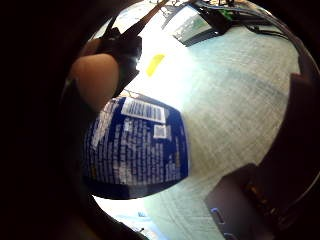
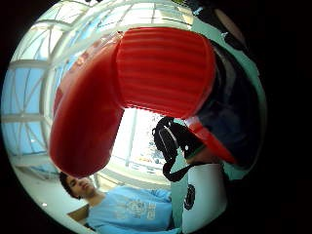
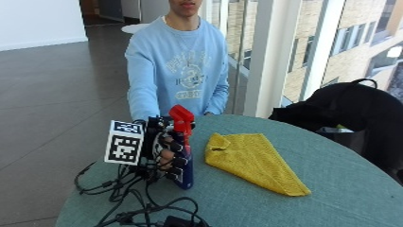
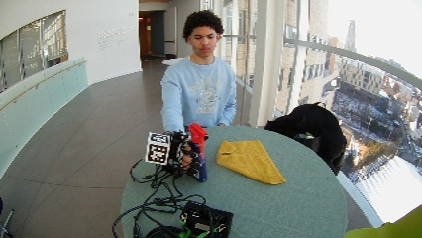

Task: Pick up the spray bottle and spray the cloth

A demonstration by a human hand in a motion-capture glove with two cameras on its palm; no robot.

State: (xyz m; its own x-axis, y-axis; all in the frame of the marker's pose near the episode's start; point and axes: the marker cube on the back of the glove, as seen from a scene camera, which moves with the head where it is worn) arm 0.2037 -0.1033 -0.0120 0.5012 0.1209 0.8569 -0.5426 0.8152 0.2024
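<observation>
My right hand [image 3: 165, 150] had its fingers curled round the spray bottle [image 3: 182, 163], which stood upright on the table [image 3: 340, 189], cloth [image 3: 255, 161] just beside it. Bottle looked like stiff, smooth plastic, probably light; best held at the neck under the red trigger [image 3: 180, 118]. Cloth was soft, lay flat. Open room over the cloth; cables [image 3: 135, 208] near the table edge.

We count one spray bottle [image 3: 182, 146], one yellow cloth [image 3: 255, 161], one gloved hand [image 3: 165, 150], one round table [image 3: 353, 189], one black bag [image 3: 353, 111]
</observation>
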